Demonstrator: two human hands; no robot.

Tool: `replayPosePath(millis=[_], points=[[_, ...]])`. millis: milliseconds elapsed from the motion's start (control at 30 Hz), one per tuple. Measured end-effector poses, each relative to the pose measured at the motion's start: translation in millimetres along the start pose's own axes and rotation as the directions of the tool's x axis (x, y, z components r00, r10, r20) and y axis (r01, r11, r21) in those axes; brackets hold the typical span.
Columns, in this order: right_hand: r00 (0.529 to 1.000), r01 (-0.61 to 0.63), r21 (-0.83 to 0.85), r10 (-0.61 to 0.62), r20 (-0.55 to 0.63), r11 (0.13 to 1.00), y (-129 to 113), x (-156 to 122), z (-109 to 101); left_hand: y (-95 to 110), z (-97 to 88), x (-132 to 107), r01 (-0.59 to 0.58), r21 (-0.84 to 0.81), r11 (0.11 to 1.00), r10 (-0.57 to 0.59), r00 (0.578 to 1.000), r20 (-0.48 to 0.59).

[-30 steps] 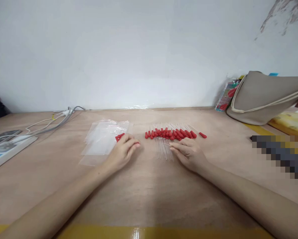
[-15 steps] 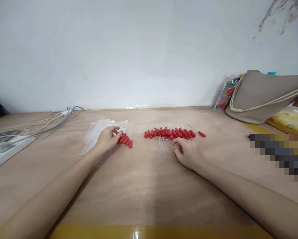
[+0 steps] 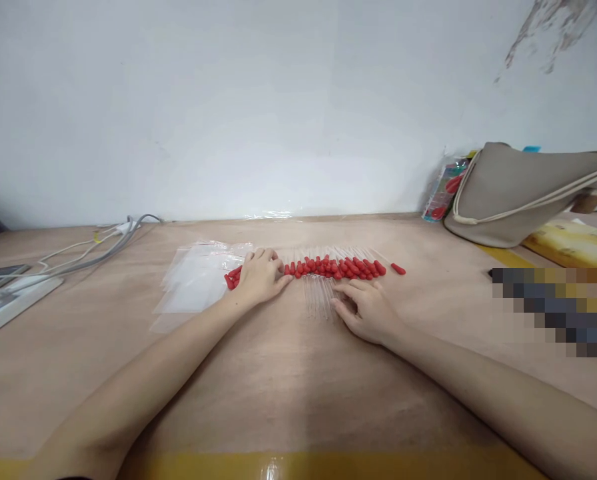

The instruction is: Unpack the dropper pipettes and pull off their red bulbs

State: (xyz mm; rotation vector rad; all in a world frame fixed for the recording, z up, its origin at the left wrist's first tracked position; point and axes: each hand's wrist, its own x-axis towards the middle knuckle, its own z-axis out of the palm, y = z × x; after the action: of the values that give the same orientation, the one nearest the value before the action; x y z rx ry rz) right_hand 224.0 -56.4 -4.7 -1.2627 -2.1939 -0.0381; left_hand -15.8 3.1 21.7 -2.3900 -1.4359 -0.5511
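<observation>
Red-bulbed tubes both sides of left hand, beside right hand; both part-curled, hold unclear.

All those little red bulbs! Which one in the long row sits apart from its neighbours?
The rightmost red bulb, on the bag side: a small gap separates it from the crowded bulbs.

red-bulbed droppers: over twenty | clear bags: several, overlapping | hands: two | grey bag: one
</observation>
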Motion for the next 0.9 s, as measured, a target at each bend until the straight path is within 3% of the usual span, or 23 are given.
replayPosePath(millis=[100, 267, 433, 533, 633, 733, 900], points=[[1.0, -0.021, 0.031, 0.021, 0.007, 0.999, -1, 0, 0, 1, 2.3, 1, 0.023, 0.023, 0.999, -0.023, 0.999, -0.032], [0.996, -0.083, 0.11, 0.086, -0.026, 0.99, 0, 1, 2, -4, -7.9, -9, 0.101, 0.071, 0.992, -0.086, 0.979, -0.183], [0.966, -0.069, 0.185, 0.112, -0.232, 0.98, 8, 3, 2, -14, -20.7, -39, 0.044, 0.035, 0.998, -0.031, 0.953, -0.301], [0.948, 0.065, 0.184, -0.004, -0.317, 0.981, 10, 4, 0, -13, -22.8, -60, -0.035, -0.038, 0.999, 0.021, 0.95, -0.312], [0.943, 0.252, 0.15, -0.208, -0.259, 0.956, 7, 3, -2, -4, -23.9, -72, -0.164, -0.129, 0.978, 0.126, 0.957, -0.26], [0.905, 0.41, 0.098, -0.391, -0.165, 0.907, 3, 2, -2, 8, -24.5, -73, -0.261, -0.202, 0.944, 0.215, 0.95, -0.225], [0.875, 0.474, 0.032, -0.466, -0.135, 0.88, 1, 0, 3, 19, -19.3, -68, -0.323, -0.253, 0.912, 0.261, 0.932, -0.249]])
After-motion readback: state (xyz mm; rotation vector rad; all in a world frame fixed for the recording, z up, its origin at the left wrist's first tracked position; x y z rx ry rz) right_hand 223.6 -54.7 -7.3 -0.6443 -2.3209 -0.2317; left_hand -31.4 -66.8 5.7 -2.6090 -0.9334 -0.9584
